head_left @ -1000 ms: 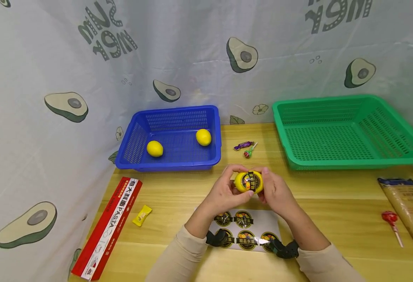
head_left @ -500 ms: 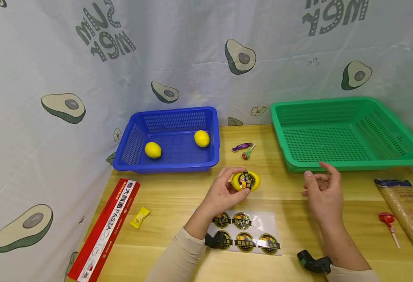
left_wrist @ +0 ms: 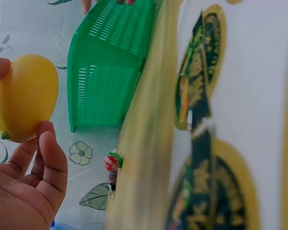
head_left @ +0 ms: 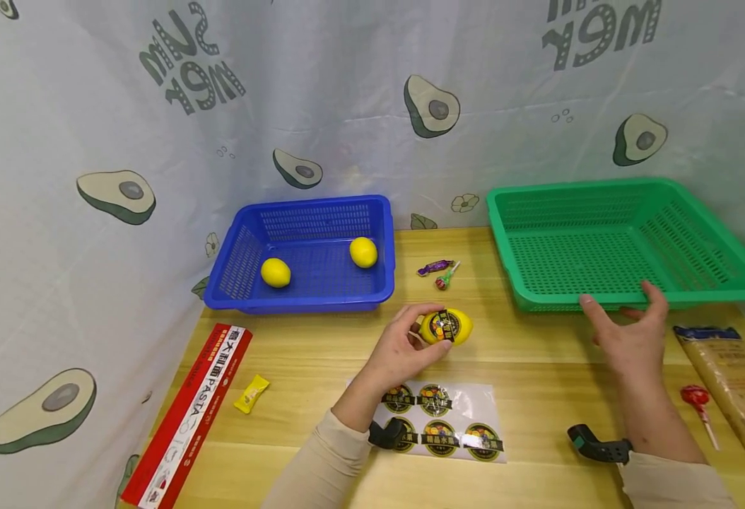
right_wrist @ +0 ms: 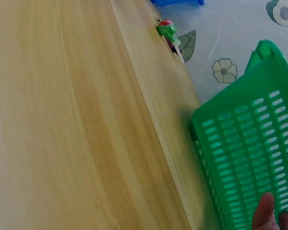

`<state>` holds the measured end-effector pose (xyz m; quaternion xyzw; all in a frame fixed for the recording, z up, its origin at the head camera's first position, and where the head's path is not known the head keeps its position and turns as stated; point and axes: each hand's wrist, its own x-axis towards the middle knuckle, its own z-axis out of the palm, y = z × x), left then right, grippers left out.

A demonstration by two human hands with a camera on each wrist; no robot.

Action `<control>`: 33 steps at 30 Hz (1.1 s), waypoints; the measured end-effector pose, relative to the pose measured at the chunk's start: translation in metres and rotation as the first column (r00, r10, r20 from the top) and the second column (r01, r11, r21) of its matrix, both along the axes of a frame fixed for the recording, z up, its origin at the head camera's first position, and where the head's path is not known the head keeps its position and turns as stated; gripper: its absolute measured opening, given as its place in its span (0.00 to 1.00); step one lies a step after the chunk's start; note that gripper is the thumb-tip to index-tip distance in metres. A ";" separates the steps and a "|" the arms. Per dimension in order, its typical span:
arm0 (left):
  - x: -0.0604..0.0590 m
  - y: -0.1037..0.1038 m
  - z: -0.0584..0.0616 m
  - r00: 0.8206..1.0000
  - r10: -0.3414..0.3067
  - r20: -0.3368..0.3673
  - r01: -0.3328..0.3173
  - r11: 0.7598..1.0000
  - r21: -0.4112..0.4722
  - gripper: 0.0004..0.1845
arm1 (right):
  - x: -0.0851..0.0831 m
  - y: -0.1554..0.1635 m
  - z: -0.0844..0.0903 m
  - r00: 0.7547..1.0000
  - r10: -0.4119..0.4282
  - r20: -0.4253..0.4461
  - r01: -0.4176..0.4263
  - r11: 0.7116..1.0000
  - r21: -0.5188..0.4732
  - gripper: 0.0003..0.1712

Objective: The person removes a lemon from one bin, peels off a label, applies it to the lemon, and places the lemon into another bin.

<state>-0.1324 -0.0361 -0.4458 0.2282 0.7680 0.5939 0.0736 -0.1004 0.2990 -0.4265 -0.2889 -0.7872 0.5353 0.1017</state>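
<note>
My left hand (head_left: 404, 346) holds a yellow lemon (head_left: 447, 326) with a round black sticker on it, above the wooden table; the left wrist view shows the lemon (left_wrist: 24, 98) pinched between the fingers. My right hand (head_left: 630, 329) hovers with spread fingers at the front rim of the green basket (head_left: 627, 244) and holds nothing; its fingertips (right_wrist: 266, 218) show beside the basket wall (right_wrist: 245, 158). A sticker sheet (head_left: 439, 420) with several round black-and-gold labels lies under my forearms.
A blue basket (head_left: 305, 251) at the back left holds two lemons (head_left: 276, 272). Candies (head_left: 439, 272) lie between the baskets. A red pasta box (head_left: 188, 410) and a yellow candy (head_left: 251, 394) lie at the left; a pasta bag (head_left: 738, 385) and a red lollipop (head_left: 697, 399) at the right.
My right hand let go of the lemon and moved right to the green basket's front rim. My left hand kept the lemon nearly in place.
</note>
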 end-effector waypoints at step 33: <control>-0.108 0.179 0.068 0.905 -0.310 -0.292 -0.006 0.677 -0.736 0.36 | -0.005 0.001 -0.004 0.999 -0.044 0.031 0.046 0.995 -0.085 0.54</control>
